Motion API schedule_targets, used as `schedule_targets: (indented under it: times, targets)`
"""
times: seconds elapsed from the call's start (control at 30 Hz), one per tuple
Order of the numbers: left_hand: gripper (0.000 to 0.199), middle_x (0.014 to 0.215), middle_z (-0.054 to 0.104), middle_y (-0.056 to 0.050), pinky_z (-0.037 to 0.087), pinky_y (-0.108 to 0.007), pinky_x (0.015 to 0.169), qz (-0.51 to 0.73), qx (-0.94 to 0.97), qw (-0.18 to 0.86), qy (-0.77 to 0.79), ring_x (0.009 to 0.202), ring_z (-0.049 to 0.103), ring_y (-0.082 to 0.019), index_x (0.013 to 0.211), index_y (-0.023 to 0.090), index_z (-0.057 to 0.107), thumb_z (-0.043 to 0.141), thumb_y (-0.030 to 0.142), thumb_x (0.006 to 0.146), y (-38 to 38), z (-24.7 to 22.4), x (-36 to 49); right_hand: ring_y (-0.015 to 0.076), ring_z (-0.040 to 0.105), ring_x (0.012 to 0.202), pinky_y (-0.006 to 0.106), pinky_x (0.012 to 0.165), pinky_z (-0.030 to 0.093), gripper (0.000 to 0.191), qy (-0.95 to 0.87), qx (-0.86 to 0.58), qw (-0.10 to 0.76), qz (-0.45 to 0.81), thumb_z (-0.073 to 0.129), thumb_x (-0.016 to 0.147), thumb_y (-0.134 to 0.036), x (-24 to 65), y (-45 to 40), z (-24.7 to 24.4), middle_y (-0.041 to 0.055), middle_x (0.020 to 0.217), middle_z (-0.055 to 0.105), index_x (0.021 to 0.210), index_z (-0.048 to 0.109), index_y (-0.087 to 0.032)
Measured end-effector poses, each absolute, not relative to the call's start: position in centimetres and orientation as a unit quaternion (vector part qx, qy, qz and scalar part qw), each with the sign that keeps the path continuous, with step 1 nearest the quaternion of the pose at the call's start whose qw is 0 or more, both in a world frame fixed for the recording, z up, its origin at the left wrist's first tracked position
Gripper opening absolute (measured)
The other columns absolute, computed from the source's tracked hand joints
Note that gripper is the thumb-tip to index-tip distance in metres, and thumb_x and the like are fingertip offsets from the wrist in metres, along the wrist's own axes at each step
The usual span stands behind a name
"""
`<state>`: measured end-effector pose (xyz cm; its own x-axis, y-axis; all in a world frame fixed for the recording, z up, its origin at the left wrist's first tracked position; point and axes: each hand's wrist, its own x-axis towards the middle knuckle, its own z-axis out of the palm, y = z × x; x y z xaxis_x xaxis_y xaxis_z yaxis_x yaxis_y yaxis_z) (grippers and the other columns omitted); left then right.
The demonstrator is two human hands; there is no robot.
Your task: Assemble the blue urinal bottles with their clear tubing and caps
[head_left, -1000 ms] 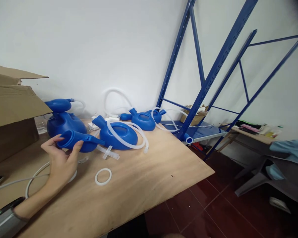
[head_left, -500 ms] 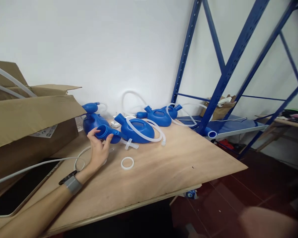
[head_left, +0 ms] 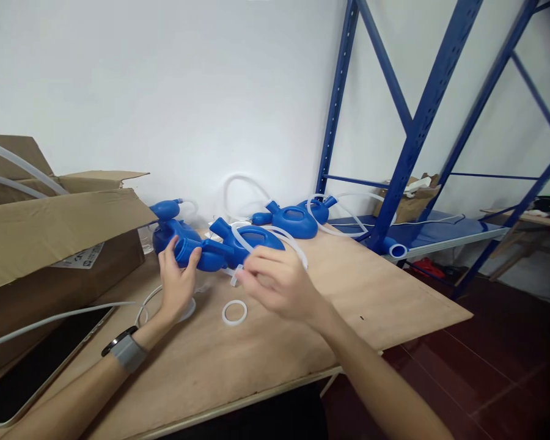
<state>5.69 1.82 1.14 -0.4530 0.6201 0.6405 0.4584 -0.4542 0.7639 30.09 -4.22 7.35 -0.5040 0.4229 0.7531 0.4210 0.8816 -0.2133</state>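
Note:
My left hand (head_left: 176, 281) grips a blue plastic urinal bottle (head_left: 211, 255) near its wide round mouth, thumb on the near side. The bottle lies tilted with its mouth toward the left. My right hand (head_left: 282, 282) is over the table to the right of it, fingers curled and partly blurred. At its fingertips is a white plastic connector (head_left: 235, 278), partly covered; whether the fingers hold it I cannot tell. A white ring (head_left: 234, 312) lies flat on the wooden table (head_left: 211, 366) below. Behind the right hand stands another blue urinal bottle (head_left: 261, 237).
An open cardboard box (head_left: 64, 256) with pale tubes stands at the left, beside a dark flat-screen device (head_left: 41, 360). More blue bottles (head_left: 294, 223) with tubes stand along the wall. A blue metal rack (head_left: 410, 134) rises at the right, with a blue tube end (head_left: 396, 249) nearby.
My right hand has come in from the lower right to the white connector. My left hand keeps its hold on the bottle, whose mouth now faces more to the left.

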Motion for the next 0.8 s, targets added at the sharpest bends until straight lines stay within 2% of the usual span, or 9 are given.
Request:
schedule_targets:
  times: [0.03,0.1,0.2,0.3,0.43,0.53,0.67,0.73,0.8]
  targets:
    - [0.062,0.138,0.052,-0.014,0.042,-0.053,0.117,0.682,0.507,0.077,0.521,0.134,0.052,-0.034,0.137,0.022,0.055,0.071,0.055,0.087,2.0,1.3,5.9,0.0151,0.066,0.079,0.028,0.074,0.051,0.024,-0.873,-0.26,0.413,0.002,0.061,0.102,-0.036,29.7,-2.6,7.5,0.0027,0.089,0.071,0.086,0.071,-0.021]
    - [0.061,0.136,0.055,-0.014,0.048,-0.05,0.113,0.703,0.468,0.139,0.518,0.13,0.057,-0.032,0.133,0.021,0.059,0.072,0.057,0.085,2.4,1.6,6.2,0.0164,0.067,0.08,0.028,0.071,0.048,0.024,-0.881,-0.289,0.373,0.01,0.063,0.101,-0.036,29.0,0.8,6.9,0.0025,0.089,0.072,0.084,0.072,-0.021]
    - [0.062,0.123,0.063,-0.011,0.06,-0.044,0.096,0.716,0.419,0.229,0.508,0.116,0.065,-0.029,0.126,0.019,0.062,0.072,0.062,0.082,2.7,1.7,6.7,0.021,0.071,0.098,0.031,0.082,0.052,0.021,-0.873,-0.325,0.36,0.047,0.066,0.098,-0.041,28.5,4.0,4.5,0.0048,0.106,0.075,0.105,0.072,-0.022]
    - [0.064,0.109,0.068,-0.009,0.063,-0.041,0.084,0.712,0.409,0.263,0.506,0.103,0.069,-0.027,0.115,0.016,0.065,0.075,0.066,0.077,2.3,1.5,7.0,0.0241,0.07,0.11,0.037,0.091,0.055,0.056,-0.84,-0.351,0.4,0.106,0.071,0.092,-0.049,28.2,4.3,2.0,0.0066,0.12,0.071,0.141,0.057,-0.026]
    - [0.073,0.11,0.07,-0.008,0.064,-0.04,0.082,0.678,0.458,0.298,0.492,0.096,0.071,-0.026,0.12,0.016,0.065,0.08,0.067,0.07,1.3,1.3,7.5,0.0309,0.06,0.131,0.046,0.107,0.051,0.098,-0.81,-0.344,0.446,0.159,0.084,0.076,-0.059,27.5,2.8,1.0,0.0126,0.144,0.058,0.157,0.039,-0.027]
    - [0.077,0.116,0.072,-0.011,0.063,-0.043,0.084,0.602,0.56,0.34,0.457,0.099,0.072,-0.029,0.128,0.017,0.064,0.074,0.071,0.075,0.5,1.5,7.4,0.0321,0.057,0.136,0.049,0.115,0.046,0.092,-0.804,-0.312,0.465,0.199,0.087,0.071,-0.057,27.3,2.5,1.1,0.0106,0.147,0.058,0.15,0.048,-0.029]
    - [0.076,0.118,0.073,-0.014,0.06,-0.046,0.088,0.521,0.653,0.305,0.457,0.107,0.07,-0.032,0.141,0.016,0.06,0.044,0.074,0.094,-0.1,2.3,6.4,0.0327,0.061,0.127,0.049,0.11,0.049,0.081,-0.741,-0.288,0.533,0.29,0.089,0.065,-0.054,29.1,4.0,1.7,0.01,0.135,0.064,0.134,0.058,-0.024]
    - [0.07,0.111,0.075,-0.011,0.059,-0.042,0.086,0.457,0.717,0.249,0.463,0.1,0.071,-0.03,0.143,0.019,0.059,0.045,0.069,0.096,-0.4,2.6,5.9,0.0343,0.06,0.127,0.048,0.105,0.052,0.075,-0.692,-0.291,0.564,0.344,0.086,0.063,-0.056,30.6,5.0,2.2,0.0094,0.134,0.064,0.126,0.061,-0.024]
    - [0.061,0.11,0.076,-0.009,0.057,-0.039,0.083,0.362,0.796,0.198,0.443,0.096,0.071,-0.028,0.139,0.024,0.063,0.054,0.064,0.094,-1.0,2.6,6.0,0.0351,0.062,0.123,0.044,0.088,0.061,0.073,-0.664,-0.29,0.548,0.418,0.083,0.062,-0.058,32.3,5.9,2.7,0.0084,0.134,0.063,0.124,0.062,-0.026]
